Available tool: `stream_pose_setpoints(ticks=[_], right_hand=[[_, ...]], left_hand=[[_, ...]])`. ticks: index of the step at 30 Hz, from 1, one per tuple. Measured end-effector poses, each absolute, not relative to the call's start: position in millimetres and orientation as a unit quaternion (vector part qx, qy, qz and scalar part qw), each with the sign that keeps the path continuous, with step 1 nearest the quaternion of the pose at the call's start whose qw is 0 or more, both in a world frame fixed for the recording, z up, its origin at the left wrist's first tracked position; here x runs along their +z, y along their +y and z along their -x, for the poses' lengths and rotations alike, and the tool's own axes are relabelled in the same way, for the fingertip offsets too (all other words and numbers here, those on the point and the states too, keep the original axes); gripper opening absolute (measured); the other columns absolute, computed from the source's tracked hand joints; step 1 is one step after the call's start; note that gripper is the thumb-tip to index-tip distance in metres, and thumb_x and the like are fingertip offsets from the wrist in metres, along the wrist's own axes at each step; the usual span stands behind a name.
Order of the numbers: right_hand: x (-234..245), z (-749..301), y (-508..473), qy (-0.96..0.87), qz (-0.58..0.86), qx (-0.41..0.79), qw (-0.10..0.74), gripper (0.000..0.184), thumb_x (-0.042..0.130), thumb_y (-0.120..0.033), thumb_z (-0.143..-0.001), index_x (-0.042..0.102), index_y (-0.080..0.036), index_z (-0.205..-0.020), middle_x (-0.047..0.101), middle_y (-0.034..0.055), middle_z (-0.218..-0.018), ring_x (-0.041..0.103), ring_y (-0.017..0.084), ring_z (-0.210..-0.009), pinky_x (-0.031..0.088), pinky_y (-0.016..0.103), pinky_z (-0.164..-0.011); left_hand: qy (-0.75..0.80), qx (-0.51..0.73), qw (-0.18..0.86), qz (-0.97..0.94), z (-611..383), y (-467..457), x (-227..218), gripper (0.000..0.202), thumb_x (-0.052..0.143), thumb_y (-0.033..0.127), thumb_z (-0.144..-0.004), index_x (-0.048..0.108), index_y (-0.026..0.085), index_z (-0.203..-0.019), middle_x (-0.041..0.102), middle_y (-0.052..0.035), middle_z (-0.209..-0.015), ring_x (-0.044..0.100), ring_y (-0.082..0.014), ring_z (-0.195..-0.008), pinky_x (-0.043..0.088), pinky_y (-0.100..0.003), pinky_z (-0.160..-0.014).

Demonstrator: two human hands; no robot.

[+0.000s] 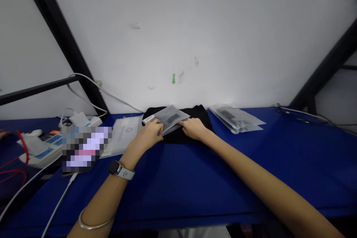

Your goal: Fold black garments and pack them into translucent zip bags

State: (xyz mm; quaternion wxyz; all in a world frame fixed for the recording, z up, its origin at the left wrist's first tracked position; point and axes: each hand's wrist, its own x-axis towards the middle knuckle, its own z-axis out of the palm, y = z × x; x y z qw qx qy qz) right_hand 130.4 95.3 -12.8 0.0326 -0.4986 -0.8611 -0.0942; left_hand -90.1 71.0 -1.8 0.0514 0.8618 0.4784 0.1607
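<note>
One frosted bag gripped at its labelled end by the closed left hand, pressed by the open right hand, one black garment beneath, label unreadable

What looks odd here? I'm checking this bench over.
The frosted bag lies skewed on the black garment, not squared to it, and a green mark stands out on the white wall.

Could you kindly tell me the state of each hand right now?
Left hand: closed, holding the frosted plastic bag.
Right hand: open, pressing on that bag.
</note>
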Motion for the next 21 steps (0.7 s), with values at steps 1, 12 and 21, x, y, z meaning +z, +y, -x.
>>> stream_pose_setpoints(ticks=[1,12,21], right_hand=[[-12,-133,97,-0.848,0.520,-0.100,0.023,0.044,0.042,-0.016,-0.087,0.058,-0.024,-0.127,0.069,0.0135,-0.107,0.068,0.025,-0.087,0.048,0.034,-0.070],[-9,-140,90,-0.866,0.476,-0.126,0.085,0.030,0.042,-0.021,-0.089,0.065,-0.022,-0.109,0.071,0.0076,-0.085,0.065,0.020,-0.073,0.036,0.027,-0.060],[-28,-87,74,-0.914,0.354,-0.144,0.138,0.025,0.039,-0.028,-0.097,0.059,-0.016,-0.107,0.069,0.0066,-0.079,0.059,0.016,-0.062,0.030,0.028,-0.056]], left_hand=[[0.482,0.152,0.049,-0.862,91,70,-1,0.012,0.066,0.014,-0.071,0.054,0.018,-0.072,0.058,-0.0035,-0.102,0.056,-0.0185,-0.091,0.045,-0.028,-0.075],[0.463,0.084,0.040,-0.881,99,73,12,0.014,0.057,0.005,-0.065,0.060,0.019,-0.068,0.058,-0.0038,-0.107,0.057,-0.0154,-0.080,0.042,-0.026,-0.065],[0.395,0.121,-0.003,-0.910,94,73,14,0.016,0.049,0.004,-0.069,0.053,0.018,-0.063,0.057,-0.0034,-0.085,0.051,-0.0160,-0.079,0.042,-0.029,-0.072]])
